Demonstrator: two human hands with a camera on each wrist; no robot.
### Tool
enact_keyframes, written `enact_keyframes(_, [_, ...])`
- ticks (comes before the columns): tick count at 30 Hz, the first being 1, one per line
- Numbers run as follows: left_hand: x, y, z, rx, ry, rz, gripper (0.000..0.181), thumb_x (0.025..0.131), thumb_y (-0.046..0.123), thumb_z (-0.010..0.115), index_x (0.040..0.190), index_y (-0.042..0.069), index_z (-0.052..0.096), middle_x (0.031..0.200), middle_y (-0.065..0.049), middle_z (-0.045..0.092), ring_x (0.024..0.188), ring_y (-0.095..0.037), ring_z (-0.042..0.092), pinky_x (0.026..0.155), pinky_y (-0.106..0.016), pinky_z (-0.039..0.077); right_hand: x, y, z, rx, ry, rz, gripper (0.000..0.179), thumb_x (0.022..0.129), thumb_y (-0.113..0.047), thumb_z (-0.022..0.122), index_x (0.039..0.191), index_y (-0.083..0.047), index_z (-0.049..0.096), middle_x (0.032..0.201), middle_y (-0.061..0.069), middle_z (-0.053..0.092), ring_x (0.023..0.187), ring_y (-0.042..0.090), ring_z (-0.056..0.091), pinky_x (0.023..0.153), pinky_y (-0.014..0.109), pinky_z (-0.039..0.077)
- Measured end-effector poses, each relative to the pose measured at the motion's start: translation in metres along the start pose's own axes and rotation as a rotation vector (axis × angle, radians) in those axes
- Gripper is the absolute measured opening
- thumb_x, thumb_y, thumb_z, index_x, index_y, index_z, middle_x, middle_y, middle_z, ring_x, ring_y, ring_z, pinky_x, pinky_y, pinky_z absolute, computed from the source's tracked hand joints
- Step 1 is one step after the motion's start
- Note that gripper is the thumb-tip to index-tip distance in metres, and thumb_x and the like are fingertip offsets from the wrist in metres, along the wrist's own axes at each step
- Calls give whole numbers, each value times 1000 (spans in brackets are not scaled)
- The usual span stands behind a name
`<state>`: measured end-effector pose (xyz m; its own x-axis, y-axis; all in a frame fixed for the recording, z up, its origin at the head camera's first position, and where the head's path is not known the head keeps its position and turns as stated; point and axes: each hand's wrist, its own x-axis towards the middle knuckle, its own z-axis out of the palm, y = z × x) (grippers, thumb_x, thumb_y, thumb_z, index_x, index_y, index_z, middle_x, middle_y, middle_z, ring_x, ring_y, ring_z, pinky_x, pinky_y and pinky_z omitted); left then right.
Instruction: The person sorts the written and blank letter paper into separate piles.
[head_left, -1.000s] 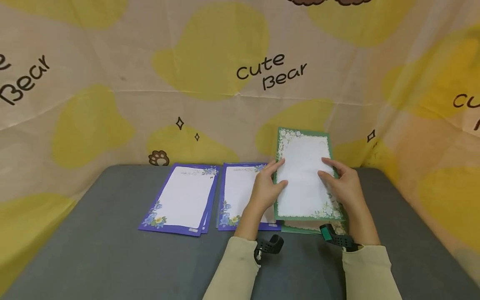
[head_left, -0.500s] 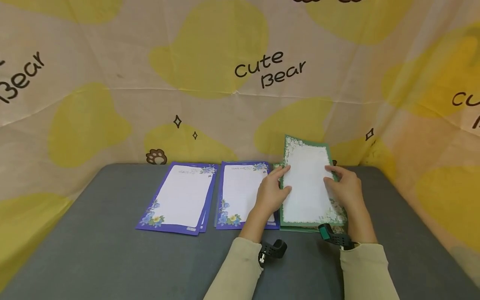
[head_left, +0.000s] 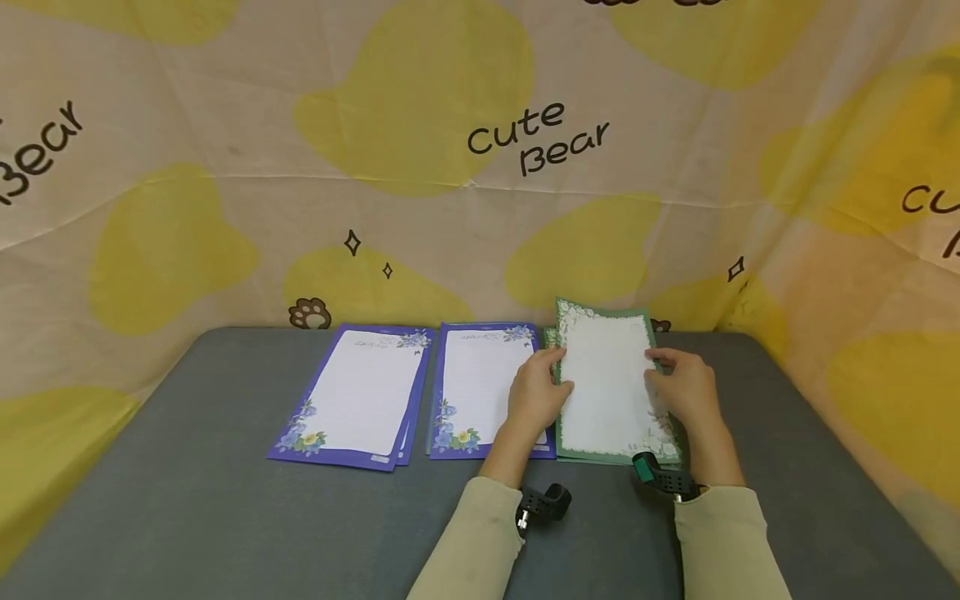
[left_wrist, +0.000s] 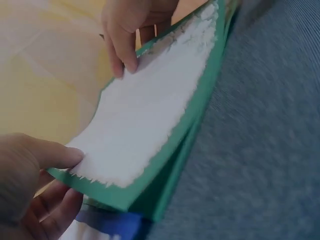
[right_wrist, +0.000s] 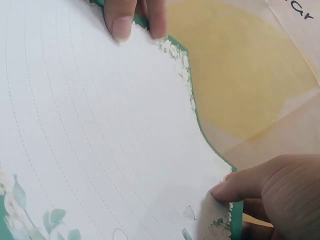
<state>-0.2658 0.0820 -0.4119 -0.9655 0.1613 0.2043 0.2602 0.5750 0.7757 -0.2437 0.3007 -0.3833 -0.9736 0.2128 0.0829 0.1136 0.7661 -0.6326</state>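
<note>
A sheet of green-bordered letter paper (head_left: 603, 392) with white flowers round a white middle is held between both hands. My left hand (head_left: 534, 393) pinches its left edge, thumb (left_wrist: 67, 156) on top and fingers underneath. At the opposite edge, my right hand (head_left: 690, 393) grips it the same way, thumb (right_wrist: 227, 191) over the face. The sheet bends slightly, and its far end tilts up. Beneath it, more green paper (left_wrist: 172, 172) shows, with a gap between the two. In the right wrist view, faint dotted lines run across the sheet.
Left of the green paper lies a purple-bordered sheet (head_left: 480, 383) with blue flowers. Further left is a slightly fanned stack of purple-bordered sheets (head_left: 367, 392). All rest on a grey table (head_left: 247, 517), backed by a printed cloth (head_left: 420, 125).
Both hands have lowered the green letter paper onto the green paper below, shifting right, then slightly left. Its near edge now lies about in line with the paper underneath.
</note>
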Motion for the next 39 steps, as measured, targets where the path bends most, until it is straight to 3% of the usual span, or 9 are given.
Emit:
enact_keyframes(3, [-2, -1, 1, 48, -21, -2, 53, 88, 13, 76, 139, 13, 63, 143, -8, 61, 111, -25, 68, 90, -38, 57, 1, 4, 3, -11, -15, 6, 45, 95, -14, 56, 138, -2, 61, 137, 33, 58, 57, 20, 47, 54, 31, 34])
enact_keyframes(6, [-3, -2, 3, 81, -34, -9, 52, 88, 13, 77, 138, 11, 63, 142, -10, 62, 131, -29, 60, 105, -43, 52, 2, 7, 5, -38, -40, 19, 46, 95, -15, 54, 140, -3, 60, 138, 32, 57, 59, 21, 49, 53, 31, 34])
enact_keyframes(9, [-3, -3, 4, 100, -40, -18, 51, 88, 13, 77, 137, 9, 64, 141, -10, 63, 131, -29, 60, 105, -43, 52, 2, 8, 8, -77, -61, 39, 47, 96, -19, 55, 141, -6, 60, 139, 30, 57, 82, 37, 62, 59, 34, 41])
enact_keyframes(13, [-4, -3, 5, 130, -46, -20, 51, 88, 13, 77, 137, 8, 63, 141, -11, 64, 130, -29, 61, 106, -43, 52, 2, 7, 12, -116, -75, 51, 48, 96, -24, 58, 141, -7, 59, 140, 28, 58, 108, 43, 63, 66, 39, 49])
enact_keyframes(20, [-5, -4, 9, 156, -37, -38, 55, 86, 16, 79, 138, 8, 63, 135, -11, 68, 123, -30, 66, 98, -43, 56, 0, 4, 15, -152, -59, 51, 49, 93, -24, 63, 139, -7, 61, 142, 29, 56, 115, 50, 60, 70, 50, 54])
enact_keyframes(25, [-6, -2, 12, 192, 9, -26, 52, 84, 18, 82, 133, 8, 67, 130, -12, 70, 116, -32, 67, 92, -43, 57, -1, 3, 15, -164, -53, 64, 50, 94, -23, 65, 139, -4, 60, 142, 31, 55, 117, 51, 58, 77, 55, 54])
enact_keyframes(32, [-6, -3, 17, 118, 76, -56, 45, 86, 19, 78, 128, 7, 70, 143, -16, 61, 126, -37, 61, 97, -48, 55, -2, 5, 13, -72, -59, 81, 54, 97, -29, 62, 142, -1, 55, 143, 34, 52, 120, 55, 55, 89, 63, 51])
enact_keyframes(39, [-7, -3, 19, 94, 89, -57, 36, 90, 21, 75, 124, 12, 73, 125, -9, 72, 115, -31, 65, 91, -44, 56, 1, 5, 20, 24, -21, 41, 51, 102, -32, 56, 140, 1, 57, 136, 32, 58, 119, 49, 57, 95, 60, 49])
